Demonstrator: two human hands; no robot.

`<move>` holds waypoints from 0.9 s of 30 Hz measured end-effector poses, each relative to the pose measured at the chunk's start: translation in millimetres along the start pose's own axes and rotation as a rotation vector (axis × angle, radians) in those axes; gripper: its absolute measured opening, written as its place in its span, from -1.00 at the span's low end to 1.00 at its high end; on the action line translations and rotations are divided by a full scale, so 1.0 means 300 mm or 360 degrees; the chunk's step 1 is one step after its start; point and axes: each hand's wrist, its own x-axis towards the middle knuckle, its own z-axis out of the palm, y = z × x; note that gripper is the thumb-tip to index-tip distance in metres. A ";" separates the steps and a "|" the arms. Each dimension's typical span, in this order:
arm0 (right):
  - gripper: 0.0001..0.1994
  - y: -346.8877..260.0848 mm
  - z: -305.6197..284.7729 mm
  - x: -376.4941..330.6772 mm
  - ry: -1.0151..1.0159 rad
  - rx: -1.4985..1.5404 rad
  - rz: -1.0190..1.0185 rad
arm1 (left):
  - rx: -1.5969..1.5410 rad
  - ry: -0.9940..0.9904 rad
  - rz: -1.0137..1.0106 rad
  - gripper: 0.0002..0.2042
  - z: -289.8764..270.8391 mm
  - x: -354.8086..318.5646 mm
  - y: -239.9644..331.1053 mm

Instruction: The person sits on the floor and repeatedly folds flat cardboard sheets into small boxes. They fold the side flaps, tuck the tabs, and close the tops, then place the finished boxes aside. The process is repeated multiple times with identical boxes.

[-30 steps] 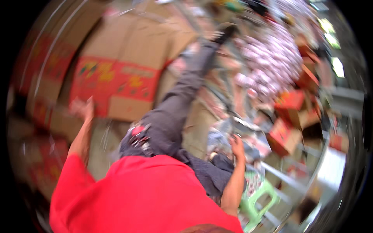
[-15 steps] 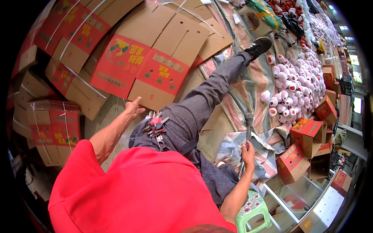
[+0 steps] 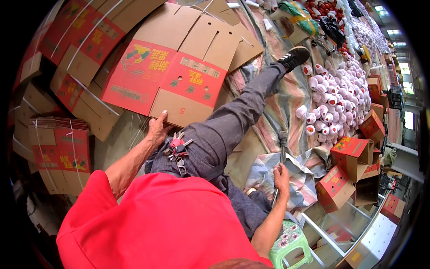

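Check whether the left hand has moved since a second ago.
Yes: the left hand has moved right along the flattened carton, from near its lower-left corner to its lower brown flap.

The floor [image 3: 108, 153] bears stacks of flattened red-and-brown cartons [image 3: 183, 67] at left. A striped sheet [image 3: 289, 92] covers its middle, with a heap of foam-netted fruit [image 3: 342, 103] lying on the sheet.

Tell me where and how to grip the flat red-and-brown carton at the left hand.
Probably best by the brown flap on its near edge, from the person's side, thumb above, fingers beneath: the carton is folded flat, that flap points toward the person, and the left hand meets it there.
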 end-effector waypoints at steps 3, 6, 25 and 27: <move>-0.51 -0.030 -0.005 0.007 -0.0058 -0.0058 -0.0015 | -0.0438 -0.0124 -0.0223 -0.45 0.131 -0.116 0.148; -0.51 0.010 -0.004 -0.001 0.0009 -0.0033 -0.0015 | 0.0079 -0.0193 0.0124 -0.45 0.200 -0.107 0.243; -0.53 -0.050 -0.062 -0.034 0.0291 0.0208 -0.0189 | 0.0140 -0.0894 0.0884 -0.66 0.727 -0.545 0.693; -0.55 -0.131 -0.142 -0.045 0.0518 0.0129 -0.0232 | 0.0225 -0.1238 0.0814 -0.68 0.738 -0.567 0.719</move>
